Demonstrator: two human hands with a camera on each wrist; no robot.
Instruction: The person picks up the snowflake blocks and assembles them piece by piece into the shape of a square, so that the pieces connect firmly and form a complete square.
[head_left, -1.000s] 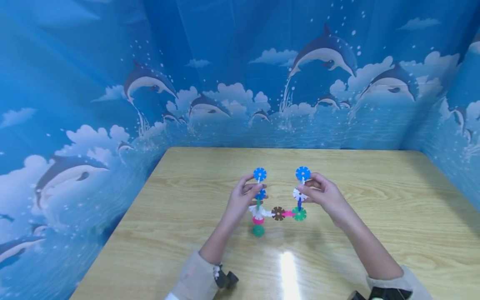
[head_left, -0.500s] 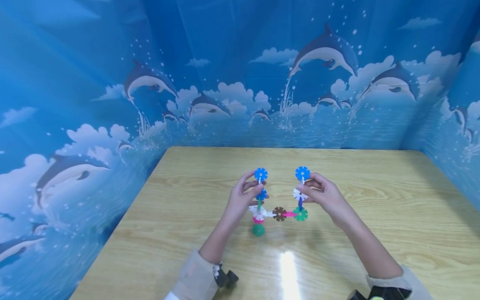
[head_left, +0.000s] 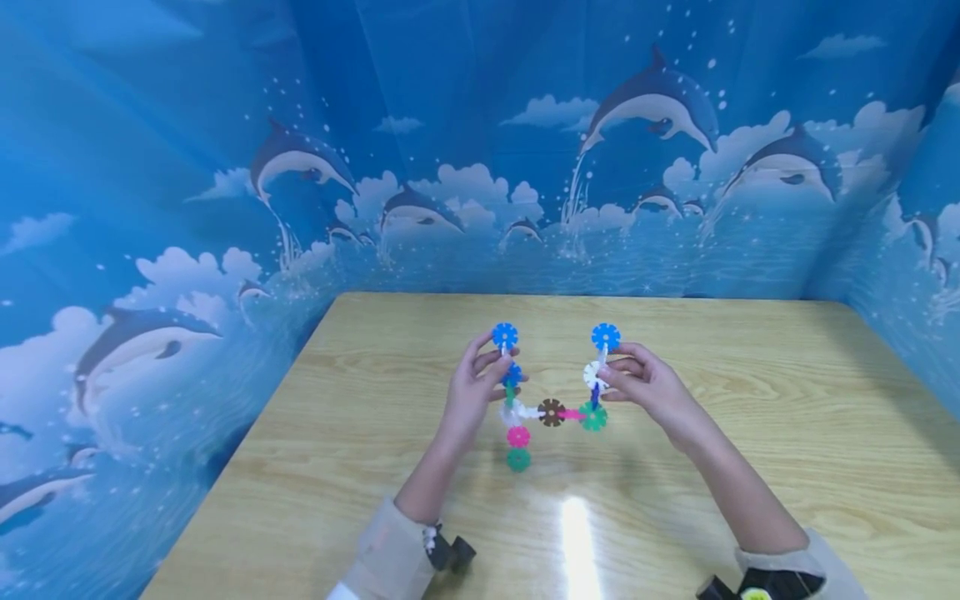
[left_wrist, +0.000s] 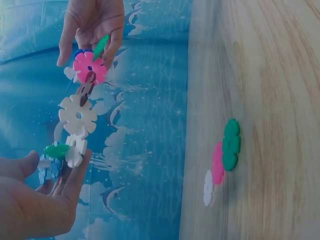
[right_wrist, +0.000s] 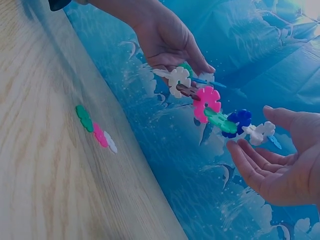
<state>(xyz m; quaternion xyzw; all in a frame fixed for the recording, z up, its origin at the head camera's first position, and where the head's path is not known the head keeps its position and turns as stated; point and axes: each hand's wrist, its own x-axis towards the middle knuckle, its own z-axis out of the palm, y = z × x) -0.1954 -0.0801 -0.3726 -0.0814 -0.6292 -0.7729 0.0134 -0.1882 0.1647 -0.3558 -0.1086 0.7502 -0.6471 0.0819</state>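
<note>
A U-shaped chain of slotted plastic snowflake discs hangs between my two hands, raised off the table. My left hand (head_left: 471,387) pinches its left arm at a blue disc (head_left: 513,374), below the blue end disc (head_left: 505,336). On the other arm, my right hand (head_left: 654,390) pinches a white disc (head_left: 594,375) under another blue end disc (head_left: 606,337). Along the bottom run white pieces, a brown disc (head_left: 552,412), a pink one seen edge-on and a green disc (head_left: 594,416). The left wrist view shows the chain's white disc (left_wrist: 78,115) and pink disc (left_wrist: 90,68) from below.
On the wooden table (head_left: 360,433) lie a green disc (head_left: 518,459), a pink disc (head_left: 518,437) and a white disc (left_wrist: 208,188), in a row beneath the chain. A blue dolphin-print curtain (head_left: 450,125) stands behind the table and at its sides.
The chain has risen slightly, and its left arm has shifted left with my left hand. More of the pink disc on the table shows. Both grips stay the same.
</note>
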